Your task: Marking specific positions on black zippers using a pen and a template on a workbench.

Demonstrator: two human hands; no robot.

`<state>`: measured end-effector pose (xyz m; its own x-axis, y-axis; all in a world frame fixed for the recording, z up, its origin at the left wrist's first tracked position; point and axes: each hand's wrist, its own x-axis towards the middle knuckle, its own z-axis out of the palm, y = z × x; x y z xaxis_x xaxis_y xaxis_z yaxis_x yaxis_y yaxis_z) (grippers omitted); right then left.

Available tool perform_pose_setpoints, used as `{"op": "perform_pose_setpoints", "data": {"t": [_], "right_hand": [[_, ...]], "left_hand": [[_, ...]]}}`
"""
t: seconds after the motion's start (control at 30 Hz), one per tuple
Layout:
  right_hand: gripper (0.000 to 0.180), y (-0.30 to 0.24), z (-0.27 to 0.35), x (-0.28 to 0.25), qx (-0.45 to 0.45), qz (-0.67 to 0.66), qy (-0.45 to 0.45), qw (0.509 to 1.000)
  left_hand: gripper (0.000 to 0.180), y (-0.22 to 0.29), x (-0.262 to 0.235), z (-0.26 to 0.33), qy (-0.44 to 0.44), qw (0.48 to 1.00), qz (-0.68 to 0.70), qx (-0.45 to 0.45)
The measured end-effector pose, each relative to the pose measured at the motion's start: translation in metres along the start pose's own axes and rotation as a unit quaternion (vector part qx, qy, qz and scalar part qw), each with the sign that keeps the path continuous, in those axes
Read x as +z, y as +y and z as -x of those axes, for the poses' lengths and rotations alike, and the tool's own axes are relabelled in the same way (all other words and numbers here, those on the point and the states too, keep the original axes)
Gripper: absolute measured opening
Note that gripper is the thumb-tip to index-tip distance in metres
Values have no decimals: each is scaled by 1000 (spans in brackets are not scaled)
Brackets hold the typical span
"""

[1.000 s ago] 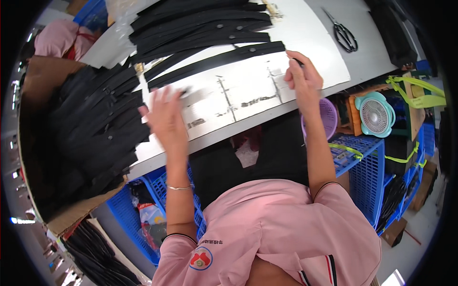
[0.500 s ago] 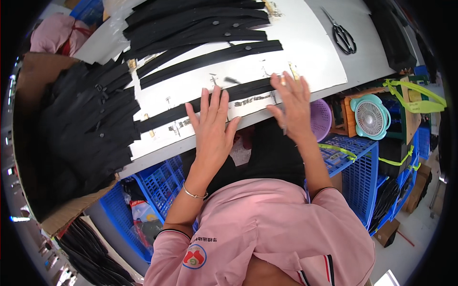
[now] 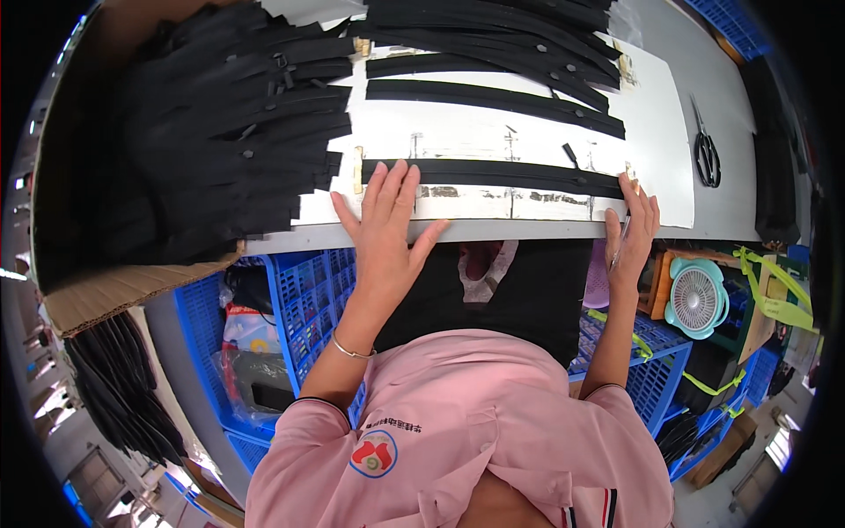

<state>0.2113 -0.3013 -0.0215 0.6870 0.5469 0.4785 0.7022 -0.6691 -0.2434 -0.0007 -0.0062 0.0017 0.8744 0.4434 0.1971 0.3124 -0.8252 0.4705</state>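
A black zipper (image 3: pixel 510 173) with a small pull lies straight across the marked white board (image 3: pixel 546 207) at the table's near edge. My left hand (image 3: pixel 387 216) rests flat near its left end, fingers stretched out and thumb spread. At the right end, the fingertips of my right hand (image 3: pixel 632 233) touch the zipper. A slim, silvery, pen-like thing (image 3: pixel 624 236) is tucked in that hand; its exact kind is hard to make out. More black zippers (image 3: pixel 493 97) lie farther back on the board, several of them overlapping.
To the left, a cardboard box (image 3: pixel 141 286) holds a big heap of black zippers (image 3: pixel 220 150). Black-handled scissors (image 3: pixel 706 154) lie on the grey table at right. Below the table edge are blue plastic crates (image 3: pixel 308 304), a purple basket (image 3: pixel 598 273) and a turquoise fan (image 3: pixel 698 297).
The view has turned, so the board now looks level. My right hand has moved outward to the zipper's right end; my left hand stays flat near the left end.
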Motion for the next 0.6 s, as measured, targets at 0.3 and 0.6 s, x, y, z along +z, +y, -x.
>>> {"op": "perform_pose_setpoints", "data": {"t": [0.3, 0.6], "right_hand": [[32, -94, -47, -12, 188, -364, 26, 912], [18, -195, -89, 52, 185, -516, -171, 819]], "left_hand": [[62, -3, 3, 3, 46, 999, 0, -5], [68, -2, 5, 3, 61, 998, 6, -19]]}}
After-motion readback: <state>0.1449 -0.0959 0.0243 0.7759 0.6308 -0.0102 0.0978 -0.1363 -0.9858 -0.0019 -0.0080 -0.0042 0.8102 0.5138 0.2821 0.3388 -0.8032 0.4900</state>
